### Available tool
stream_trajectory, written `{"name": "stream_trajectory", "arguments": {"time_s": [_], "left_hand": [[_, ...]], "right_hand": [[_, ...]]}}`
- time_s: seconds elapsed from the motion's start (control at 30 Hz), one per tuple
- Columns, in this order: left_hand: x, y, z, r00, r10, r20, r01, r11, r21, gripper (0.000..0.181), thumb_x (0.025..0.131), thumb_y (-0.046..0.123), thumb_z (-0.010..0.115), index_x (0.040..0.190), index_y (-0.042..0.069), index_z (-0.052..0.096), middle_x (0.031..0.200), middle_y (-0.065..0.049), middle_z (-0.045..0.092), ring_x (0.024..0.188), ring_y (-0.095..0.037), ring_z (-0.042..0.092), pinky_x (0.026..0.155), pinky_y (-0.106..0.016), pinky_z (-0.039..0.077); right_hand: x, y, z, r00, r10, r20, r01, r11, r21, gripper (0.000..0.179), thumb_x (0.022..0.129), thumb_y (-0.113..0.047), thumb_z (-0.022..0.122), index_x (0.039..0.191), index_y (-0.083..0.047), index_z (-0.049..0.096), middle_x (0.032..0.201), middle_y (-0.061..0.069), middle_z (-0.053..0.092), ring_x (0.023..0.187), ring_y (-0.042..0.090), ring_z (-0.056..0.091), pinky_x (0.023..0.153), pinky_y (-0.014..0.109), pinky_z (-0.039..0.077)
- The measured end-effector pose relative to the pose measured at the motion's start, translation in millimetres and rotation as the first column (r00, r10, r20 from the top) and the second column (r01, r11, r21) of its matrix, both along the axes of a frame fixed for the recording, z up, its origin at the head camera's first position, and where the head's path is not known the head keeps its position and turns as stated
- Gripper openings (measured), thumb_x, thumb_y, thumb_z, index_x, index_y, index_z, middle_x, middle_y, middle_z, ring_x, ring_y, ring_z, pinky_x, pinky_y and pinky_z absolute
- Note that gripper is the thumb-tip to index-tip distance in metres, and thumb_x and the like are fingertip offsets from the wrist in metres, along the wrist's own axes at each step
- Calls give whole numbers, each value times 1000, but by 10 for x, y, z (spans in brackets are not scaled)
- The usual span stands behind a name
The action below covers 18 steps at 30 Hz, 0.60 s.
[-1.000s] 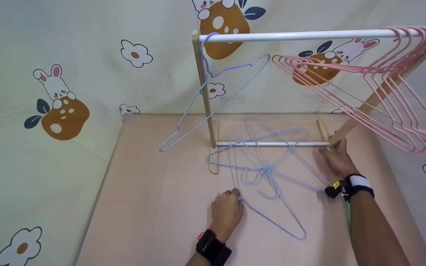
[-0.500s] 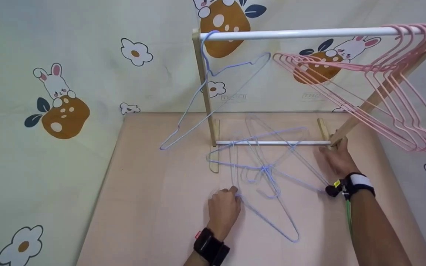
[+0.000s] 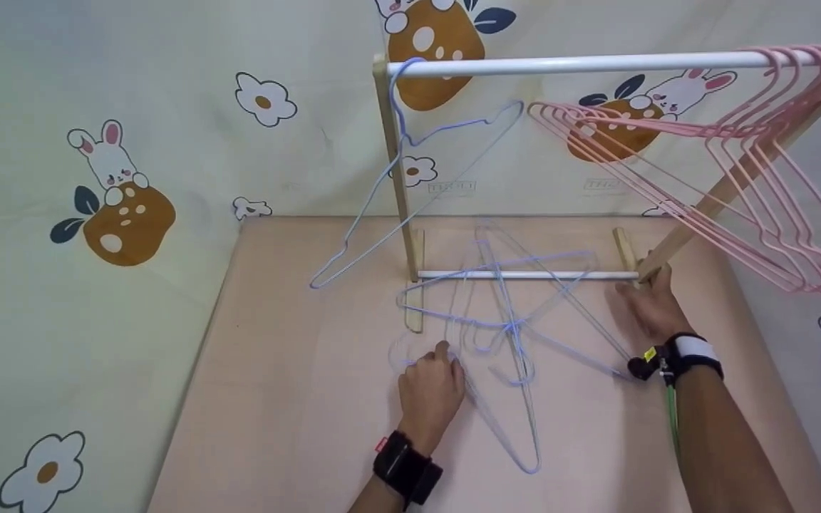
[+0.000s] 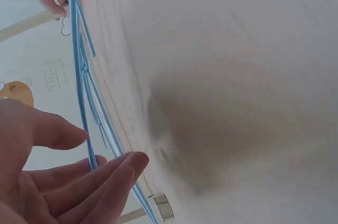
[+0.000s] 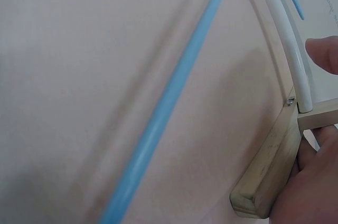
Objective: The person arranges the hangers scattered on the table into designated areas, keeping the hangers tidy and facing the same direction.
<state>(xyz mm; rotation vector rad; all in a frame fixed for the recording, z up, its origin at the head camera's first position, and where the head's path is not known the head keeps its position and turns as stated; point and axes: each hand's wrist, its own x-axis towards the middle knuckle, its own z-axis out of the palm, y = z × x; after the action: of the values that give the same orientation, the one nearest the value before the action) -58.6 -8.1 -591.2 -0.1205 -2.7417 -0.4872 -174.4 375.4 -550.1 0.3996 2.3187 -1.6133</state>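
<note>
My left hand (image 3: pixel 430 392) pinches a blue wire hanger (image 3: pixel 530 471) low over the table, its hook end to the left of the fingers. In the left wrist view the thumb and fingers meet on either side of the blue wire (image 4: pixel 78 84). Several other blue hangers lie tangled just beyond, over the rack's lower bar (image 3: pixel 610 275). At the right post of the clothes rack (image 3: pixel 660 260), my right hand (image 3: pixel 654 306) grips the base; its fingers are partly hidden behind the wood. The right wrist view shows the wooden foot (image 5: pixel 264 176) beside that hand.
Pink hangers (image 3: pixel 774 128) crowd the right end of the white top rod (image 3: pixel 596 65). One blue hanger (image 3: pixel 364 203) hangs at its left end. A printed sheet (image 3: pixel 168 320) backs the pinkish table (image 3: pixel 275 399). A blue hanger's corner reaches the right wrist camera (image 3: pixel 641 368).
The hanger in my left hand has turned, its near corner swinging left and its hook now showing left of the hand. My right hand stays on the rack's base.
</note>
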Motion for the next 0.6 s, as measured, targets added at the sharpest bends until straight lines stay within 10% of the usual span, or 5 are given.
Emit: {"name": "stream_trajectory", "arguments": {"time_s": [0.6], "left_hand": [[-378, 126, 232, 990, -74, -119, 101, 965, 244, 46, 95, 2, 81, 137, -3, 67, 125, -22, 74, 90, -38, 79, 68, -45, 66]], "right_hand": [[-199, 274, -528, 998, 15, -69, -14, 1000, 4, 98, 113, -40, 60, 170, -18, -17, 181, 20, -16, 164, 43, -14, 129, 65, 4]]}}
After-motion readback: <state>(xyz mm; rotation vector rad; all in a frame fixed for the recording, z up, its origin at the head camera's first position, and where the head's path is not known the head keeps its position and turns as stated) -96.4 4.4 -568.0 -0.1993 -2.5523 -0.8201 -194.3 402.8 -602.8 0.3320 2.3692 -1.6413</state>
